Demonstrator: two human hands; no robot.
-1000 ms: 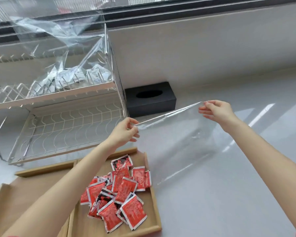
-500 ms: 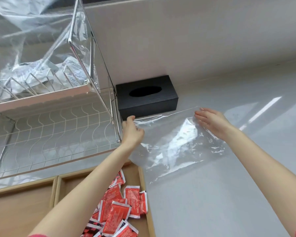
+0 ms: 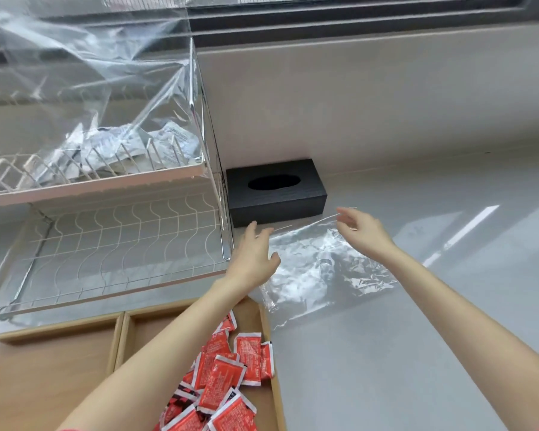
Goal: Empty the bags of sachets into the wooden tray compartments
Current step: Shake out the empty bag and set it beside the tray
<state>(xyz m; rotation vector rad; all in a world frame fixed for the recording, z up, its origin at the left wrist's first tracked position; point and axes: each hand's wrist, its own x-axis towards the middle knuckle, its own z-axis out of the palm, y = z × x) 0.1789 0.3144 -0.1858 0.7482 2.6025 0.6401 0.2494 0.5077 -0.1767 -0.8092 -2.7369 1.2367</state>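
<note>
I have let go of the bag (image 3: pixel 321 269), held taut a second ago; it lies flat on the grey counter (image 3: pixel 417 353). Left hand (image 3: pixel 254 259) and right hand (image 3: pixel 363 233) hover open-fingered. Sachets (image 3: pixel 227 377) fill the tray (image 3: pixel 119 340)'s right compartment, partly cut off; rack (image 3: pixel 106 237) contents blurred.

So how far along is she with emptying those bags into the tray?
Done: red sachets fill the right compartment of the wooden tray. In hand: the empty clear bag lies on the counter, left hand and right hand open above it. Left: the bag of white sachets on the rack; the left compartment is bare.
</note>
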